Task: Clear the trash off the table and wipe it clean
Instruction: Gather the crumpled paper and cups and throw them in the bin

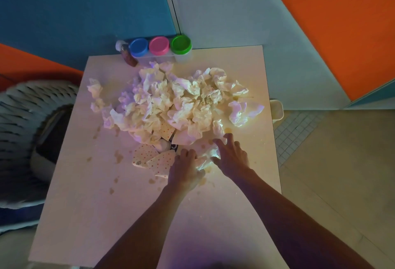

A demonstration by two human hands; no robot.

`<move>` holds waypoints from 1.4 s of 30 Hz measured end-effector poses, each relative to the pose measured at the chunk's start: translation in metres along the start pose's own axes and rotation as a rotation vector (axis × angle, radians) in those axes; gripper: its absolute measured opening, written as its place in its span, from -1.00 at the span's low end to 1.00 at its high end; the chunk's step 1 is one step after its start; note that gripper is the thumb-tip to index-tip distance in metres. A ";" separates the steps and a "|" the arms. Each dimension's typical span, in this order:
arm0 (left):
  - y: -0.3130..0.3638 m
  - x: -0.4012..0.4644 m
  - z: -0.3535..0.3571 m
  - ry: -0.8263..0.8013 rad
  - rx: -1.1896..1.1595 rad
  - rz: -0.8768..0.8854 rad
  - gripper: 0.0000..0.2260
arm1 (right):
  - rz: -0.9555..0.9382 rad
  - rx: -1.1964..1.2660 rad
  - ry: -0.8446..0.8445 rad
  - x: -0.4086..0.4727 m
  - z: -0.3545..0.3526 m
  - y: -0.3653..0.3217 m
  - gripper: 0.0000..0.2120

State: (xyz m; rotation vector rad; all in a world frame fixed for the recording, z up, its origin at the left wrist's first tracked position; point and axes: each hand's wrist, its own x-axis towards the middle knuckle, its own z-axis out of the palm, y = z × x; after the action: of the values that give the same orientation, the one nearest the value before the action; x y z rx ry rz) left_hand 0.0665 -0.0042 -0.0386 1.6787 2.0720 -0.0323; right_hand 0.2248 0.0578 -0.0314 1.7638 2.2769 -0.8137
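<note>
Left hand (185,169) and right hand (232,156) grip a crumpled napkin (208,156).

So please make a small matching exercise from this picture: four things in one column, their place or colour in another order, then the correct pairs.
Things:
1. middle jar lid
2. small bin
3. pile of crumpled tissues
4. dotted paper pieces

Descriptions:
A. beside the table's right edge
B. pink
C. just left of the left hand
D. middle of the table

Pairs: 1-B, 2-A, 3-D, 4-C
</note>
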 end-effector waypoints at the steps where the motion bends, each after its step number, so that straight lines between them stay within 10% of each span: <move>1: 0.000 0.000 0.001 -0.009 0.011 -0.002 -0.60 | -0.001 -0.006 -0.013 0.002 0.001 0.000 -0.48; 18: 0.054 0.037 -0.035 0.027 -0.107 0.143 -0.64 | 0.125 0.306 0.217 -0.003 -0.022 0.038 -0.85; 27: 0.087 0.079 -0.014 -0.101 0.087 0.229 -0.59 | 0.050 0.449 0.364 0.020 -0.061 0.064 -0.59; 42: 0.093 0.088 -0.004 -0.053 0.077 0.164 -0.53 | 0.025 -0.052 -0.092 0.083 -0.078 0.076 -0.24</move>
State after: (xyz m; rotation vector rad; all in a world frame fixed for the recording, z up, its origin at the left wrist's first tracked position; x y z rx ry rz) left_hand 0.1395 0.1014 -0.0422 1.8689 1.9106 -0.1033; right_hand 0.2869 0.1798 -0.0262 1.6930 2.1937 -0.8059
